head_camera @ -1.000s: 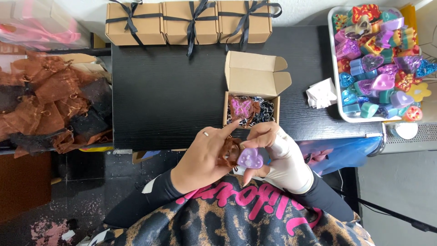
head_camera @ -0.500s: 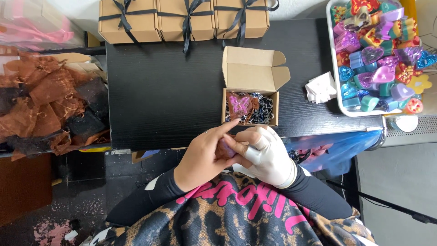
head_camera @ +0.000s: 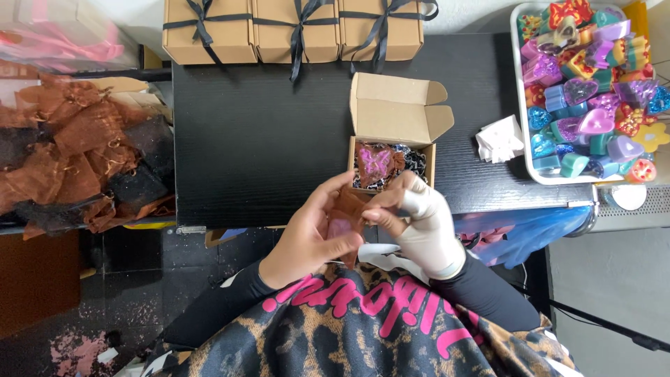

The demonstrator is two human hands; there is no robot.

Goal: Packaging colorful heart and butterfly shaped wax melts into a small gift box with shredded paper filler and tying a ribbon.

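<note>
My left hand point(head_camera: 310, 234) and my right hand point(head_camera: 419, 223), the right one in a white glove, meet just below the table's near edge. Together they hold a small brown sheer pouch point(head_camera: 347, 216) with a pale purple piece inside it. Right above them an open cardboard box point(head_camera: 394, 115) stands on the black table point(head_camera: 265, 139). Inside the box lies a pink butterfly-shaped piece point(head_camera: 375, 160) on dark shredded filling.
Three closed cardboard boxes tied with black ribbon point(head_camera: 300, 28) line the table's far edge. A white tray point(head_camera: 525, 150) of colourful shaped pieces stands at the right, with a crumpled white tissue point(head_camera: 499, 139) beside it. Brown and black sheer pouches point(head_camera: 77, 153) are piled at the left.
A purple piece that was visible between my fingers is now mostly covered by the brown pouch. My hands have stayed close together below the open box.
</note>
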